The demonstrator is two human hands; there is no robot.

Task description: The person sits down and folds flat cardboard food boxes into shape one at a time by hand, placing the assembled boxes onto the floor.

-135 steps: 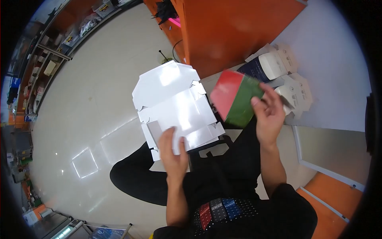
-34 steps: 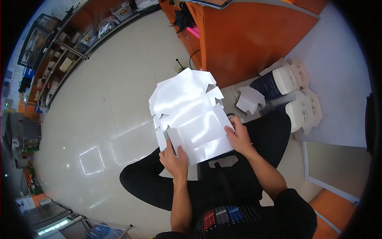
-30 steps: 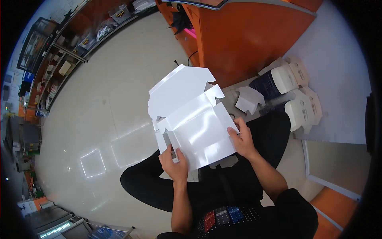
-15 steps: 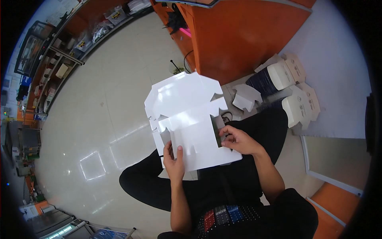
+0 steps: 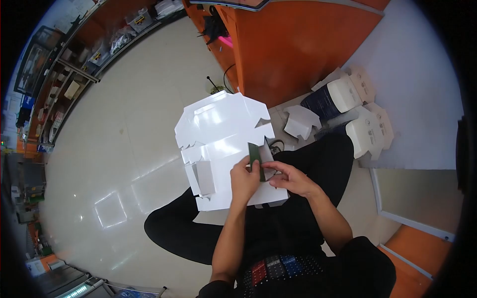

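An unfolded white cardboard box (image 5: 223, 149) with notched edges and flaps lies across my lap, its glossy side up. At its right side a flap with a dark green outer face (image 5: 254, 151) stands raised. My left hand (image 5: 244, 181) pinches this flap between thumb and fingers. Just to the right, my right hand (image 5: 292, 180) has its fingers closed on the same side flap, partly hidden behind it. On the left side another flap (image 5: 204, 177) stands folded up, with no hand on it.
Several printed cardboard boxes (image 5: 367, 131) stand on the floor at right, beside a smaller white folded piece (image 5: 302, 122). An orange desk (image 5: 288, 54) rises ahead. Shelves (image 5: 64, 94) with bins line the far left. A frosted panel (image 5: 417, 203) is at lower right.
My left hand has moved right, from the box's left flap to the right one. The right flap now stands up, showing its green face; the left flap is folded up and released.
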